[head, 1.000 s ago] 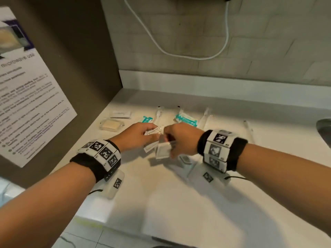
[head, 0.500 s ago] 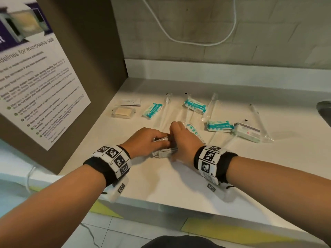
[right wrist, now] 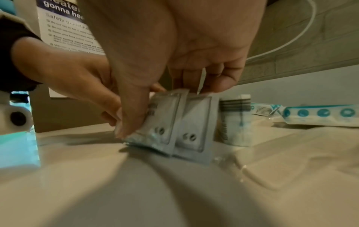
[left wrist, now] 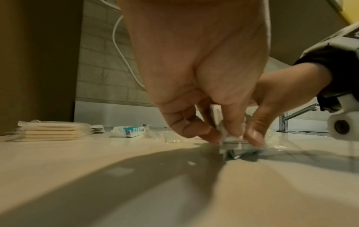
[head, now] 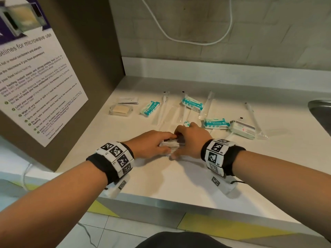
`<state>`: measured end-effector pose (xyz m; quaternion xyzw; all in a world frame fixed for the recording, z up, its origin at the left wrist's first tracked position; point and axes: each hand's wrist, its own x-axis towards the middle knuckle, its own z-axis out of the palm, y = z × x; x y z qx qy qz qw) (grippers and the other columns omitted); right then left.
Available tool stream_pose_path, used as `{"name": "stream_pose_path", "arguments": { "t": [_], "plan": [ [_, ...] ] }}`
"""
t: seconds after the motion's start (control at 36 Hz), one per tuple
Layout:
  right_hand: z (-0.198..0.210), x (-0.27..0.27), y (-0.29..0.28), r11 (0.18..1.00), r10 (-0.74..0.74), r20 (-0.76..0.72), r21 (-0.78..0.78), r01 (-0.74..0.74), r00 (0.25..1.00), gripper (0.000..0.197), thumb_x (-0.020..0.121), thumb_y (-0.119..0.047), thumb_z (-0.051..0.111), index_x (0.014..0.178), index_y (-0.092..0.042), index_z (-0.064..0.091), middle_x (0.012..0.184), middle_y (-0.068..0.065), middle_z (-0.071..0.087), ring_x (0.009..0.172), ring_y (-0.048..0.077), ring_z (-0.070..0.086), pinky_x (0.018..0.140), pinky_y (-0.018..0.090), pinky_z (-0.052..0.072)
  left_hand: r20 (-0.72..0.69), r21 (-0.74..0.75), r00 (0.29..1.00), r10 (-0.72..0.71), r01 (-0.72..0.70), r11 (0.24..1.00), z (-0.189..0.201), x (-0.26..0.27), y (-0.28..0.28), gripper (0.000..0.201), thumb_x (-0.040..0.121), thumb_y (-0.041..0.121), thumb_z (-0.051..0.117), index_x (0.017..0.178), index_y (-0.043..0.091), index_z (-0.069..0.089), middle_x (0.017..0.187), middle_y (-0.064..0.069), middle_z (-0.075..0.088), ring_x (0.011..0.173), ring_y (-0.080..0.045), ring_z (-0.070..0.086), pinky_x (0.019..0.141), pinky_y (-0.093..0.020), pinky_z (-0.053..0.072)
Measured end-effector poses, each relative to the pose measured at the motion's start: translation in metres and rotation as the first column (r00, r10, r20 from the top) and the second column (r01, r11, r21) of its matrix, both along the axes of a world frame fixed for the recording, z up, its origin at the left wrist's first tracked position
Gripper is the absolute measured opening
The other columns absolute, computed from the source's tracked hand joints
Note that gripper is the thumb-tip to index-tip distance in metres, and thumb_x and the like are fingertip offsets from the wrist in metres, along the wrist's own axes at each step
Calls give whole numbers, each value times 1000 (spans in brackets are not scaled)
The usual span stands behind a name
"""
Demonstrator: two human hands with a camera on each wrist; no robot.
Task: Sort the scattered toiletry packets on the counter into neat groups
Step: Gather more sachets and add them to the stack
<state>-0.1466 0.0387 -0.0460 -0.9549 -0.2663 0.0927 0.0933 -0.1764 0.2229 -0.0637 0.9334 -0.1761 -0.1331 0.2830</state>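
Both hands meet at the near middle of the counter (head: 179, 178): the left hand (head: 152, 145) and right hand (head: 192, 140) each pinch a small bundle of flat white sachets (right wrist: 174, 122), stood on edge and being squared together. At the far left, a stack of beige packets (head: 120, 110) and a few flat sachets (head: 128, 100) already look grouped. The teal-printed packets (head: 192, 104), long clear-wrapped sticks (head: 207, 103) and a white box (head: 242, 129) lie scattered, so the sorting seems roughly one-third done.

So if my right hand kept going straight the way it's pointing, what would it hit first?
Probably the teal-and-white packet just beyond the right hand's knuckles, though depth is hard to judge.
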Motion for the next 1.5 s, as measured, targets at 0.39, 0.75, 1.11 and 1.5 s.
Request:
{"name": "stream_pose_path", "arguments": {
  "t": [0.39, 0.75, 1.11, 1.5],
  "plan": [
    [-12, -9, -4, 984, 144, -24, -103, -146, 989, 31, 90, -34, 54, 113, -15, 43, 106, 8, 59, 91, 30, 60, 70, 35, 46, -23, 276, 998, 57, -48, 960, -5, -8, -3, 31, 98, 25, 49, 125, 11, 42, 120, -6, 39, 75, -20, 52, 73, -33, 41],
    [-3, 5, 4, 996, 67, -146, 66, -58, 987, 55, 73, -7, 75, 120, -10, 46, 116, 10, 48, 99, 29, 57, 86, 40, 51, -63, 253, 989, 130, -111, 961, 0, -5, -24, 33, 95, 38, 54, 116, 14, 44, 108, -5, 50, 91, -23, 55, 77, -36, 46],
    [-21, 1, 8, 993, 42, -114, -104, -54, 993, 43, 89, -21, 55, 127, -6, 41, 143, 16, 35, 127, 31, 43, 101, 45, 43, -96, 366, 989, 113, -71, 928, 6, -4, -30, 39, 94, 36, 53, 121, 13, 37, 115, -8, 40, 87, -26, 53, 81, -41, 47],
    [-15, 9, -10, 990, 29, -208, 143, 1, 978, 34, 83, -13, 66, 116, -12, 57, 124, 10, 58, 111, 27, 58, 87, 24, 45, -78, 29, 969, 234, -233, 972, -5, -9, -2, 43, 93, 22, 61, 134, 20, 50, 118, -2, 49, 101, -18, 58, 88, -21, 45]
  ]
}}
